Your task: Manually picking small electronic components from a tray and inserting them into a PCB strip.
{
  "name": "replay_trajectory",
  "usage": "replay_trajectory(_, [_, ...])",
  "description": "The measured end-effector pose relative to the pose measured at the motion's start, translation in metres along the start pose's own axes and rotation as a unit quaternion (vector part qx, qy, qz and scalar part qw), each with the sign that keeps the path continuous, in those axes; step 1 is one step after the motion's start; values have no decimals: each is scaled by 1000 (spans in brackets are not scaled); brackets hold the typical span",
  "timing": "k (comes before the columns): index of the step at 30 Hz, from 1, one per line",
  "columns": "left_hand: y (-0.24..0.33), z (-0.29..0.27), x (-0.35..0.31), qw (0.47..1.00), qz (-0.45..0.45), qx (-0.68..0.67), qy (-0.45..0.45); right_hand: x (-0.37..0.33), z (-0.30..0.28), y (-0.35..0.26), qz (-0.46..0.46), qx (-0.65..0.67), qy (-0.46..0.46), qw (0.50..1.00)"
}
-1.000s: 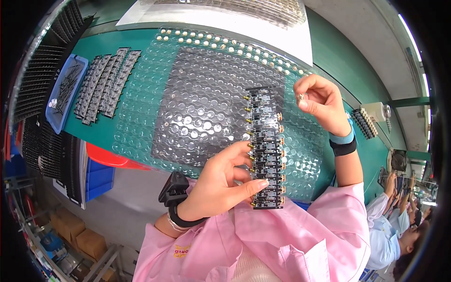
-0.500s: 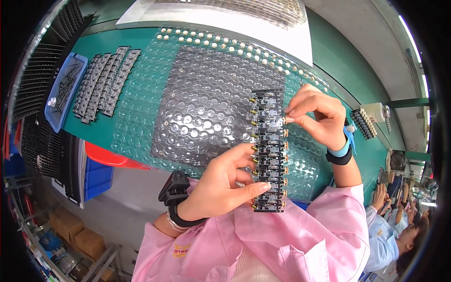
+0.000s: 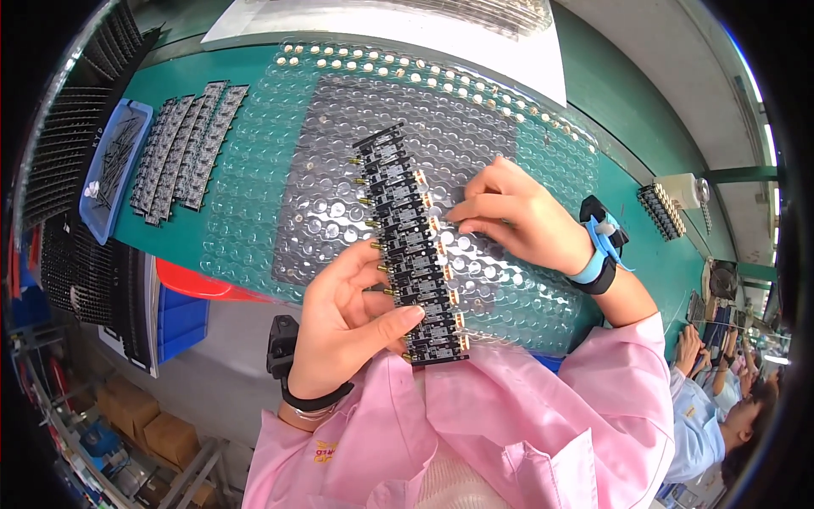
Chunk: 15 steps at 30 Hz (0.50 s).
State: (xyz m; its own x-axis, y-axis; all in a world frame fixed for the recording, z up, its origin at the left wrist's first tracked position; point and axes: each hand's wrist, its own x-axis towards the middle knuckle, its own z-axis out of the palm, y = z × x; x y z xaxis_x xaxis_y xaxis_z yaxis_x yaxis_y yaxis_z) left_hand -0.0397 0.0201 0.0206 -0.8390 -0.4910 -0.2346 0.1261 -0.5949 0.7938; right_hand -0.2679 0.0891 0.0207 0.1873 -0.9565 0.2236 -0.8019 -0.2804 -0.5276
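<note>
My left hand [image 3: 348, 305] grips a long black circuit board strip [image 3: 407, 237] near its lower end, thumb on top. The strip tilts, its far end leaning left. Brass pins stick out along its left edge, and small white-and-copper round parts line most of its right edge. Beside that right edge is my right hand [image 3: 526, 216], its fingers curled and thumb and forefinger close together. Whatever they pinch, if anything, is hidden. Below the hands lies a clear plastic sheet with round pockets [image 3: 246, 195]; small cream round parts [image 3: 386, 58] sit in its far rows.
Several circuit board strips [image 3: 186, 153] lie at the left beside a blue tray [image 3: 95, 208] of thin dark pieces. Black racks stand at the far left. A red stool [image 3: 191, 280] is below the table edge. Farther right, a person in light blue [image 3: 704, 433] sits nearby.
The strip and my left hand have moved left, and the strip has tilted with its far end leftward. My right hand has also moved left and slightly down.
</note>
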Motion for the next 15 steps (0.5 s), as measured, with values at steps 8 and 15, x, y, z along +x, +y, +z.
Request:
replay_trajectory(8, [0,2,1,1000,-12,-7,-10,5,-1,-1,-1,-46,-36,998])
replay_trajectory(15, [0,3,1,999,-33,-9,-21,2,-11,-2,69,144,-42,986])
